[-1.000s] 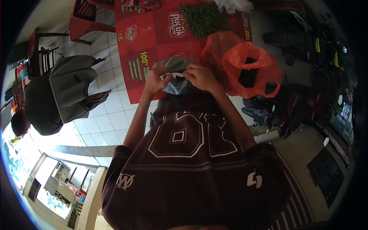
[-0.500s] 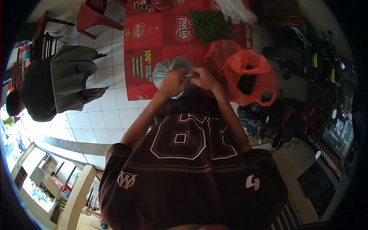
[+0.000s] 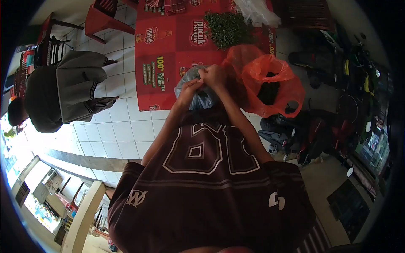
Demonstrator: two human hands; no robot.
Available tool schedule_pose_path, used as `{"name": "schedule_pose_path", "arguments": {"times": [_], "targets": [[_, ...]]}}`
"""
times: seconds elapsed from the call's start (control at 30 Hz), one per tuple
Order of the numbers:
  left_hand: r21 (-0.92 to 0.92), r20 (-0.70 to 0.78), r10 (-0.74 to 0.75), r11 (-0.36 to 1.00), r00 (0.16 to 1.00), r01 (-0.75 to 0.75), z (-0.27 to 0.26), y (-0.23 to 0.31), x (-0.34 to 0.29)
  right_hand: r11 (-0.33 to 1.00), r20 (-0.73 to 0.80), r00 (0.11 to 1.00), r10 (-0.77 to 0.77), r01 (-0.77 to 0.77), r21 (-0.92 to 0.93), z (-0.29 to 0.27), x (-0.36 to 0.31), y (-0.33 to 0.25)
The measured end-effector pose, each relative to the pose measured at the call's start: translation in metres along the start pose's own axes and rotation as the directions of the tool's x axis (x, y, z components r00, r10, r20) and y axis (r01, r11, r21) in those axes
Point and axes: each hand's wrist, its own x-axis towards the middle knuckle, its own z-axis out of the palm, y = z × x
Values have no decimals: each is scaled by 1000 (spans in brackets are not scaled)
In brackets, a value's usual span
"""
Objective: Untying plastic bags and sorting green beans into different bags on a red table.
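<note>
A pale, see-through plastic bag (image 3: 203,100) sits at the table's near edge, right in front of me. My left hand (image 3: 190,90) is closed on its left side, the fingertips pinched near the top. Close beside it, my right hand (image 3: 214,77) has its fingers curled and pinches the bag's upper part. What the bag holds is hard to make out. To the right of my hands, an orange-red plastic bag (image 3: 291,71) stands with its mouth open and dark green contents (image 3: 268,92) inside. Farther back lies a heap of small, thin green pods (image 3: 226,29), perhaps chillies.
A red printed cover (image 3: 168,46) spans the table. A clear plastic bag (image 3: 258,13) lies at the back right, a checked cloth (image 3: 174,6) at the back. A red plastic chair (image 3: 103,23) and a person in grey (image 3: 80,82) are on the left. Motorbikes (image 3: 320,130) stand on the right.
My hands have shifted: the right moved up and slightly left over the bag, the left turned with its fingers nearer the top. The pale bag's spread-out left part is drawn in and bunched.
</note>
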Motion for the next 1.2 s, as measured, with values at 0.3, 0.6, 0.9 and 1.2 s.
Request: {"name": "schedule_pose_path", "arguments": {"times": [0.3,0.6,0.9,1.2], "targets": [[486,-160,159,872,974,-62,2,2,-12,996,-91,996,-20,11,-91,20,9,11],[569,47,199,800,979,-190,9,32,-45,995,-352,931,96,-86,44,0,83,93],[787,183,568,405,803,-466,30,71,0,953,-202,970,-135,183,243,-56,48,59],[867,270,220,367,937,-336,8,64,13,836,-77,844,-531,536,114,-64,-33,20]]}}
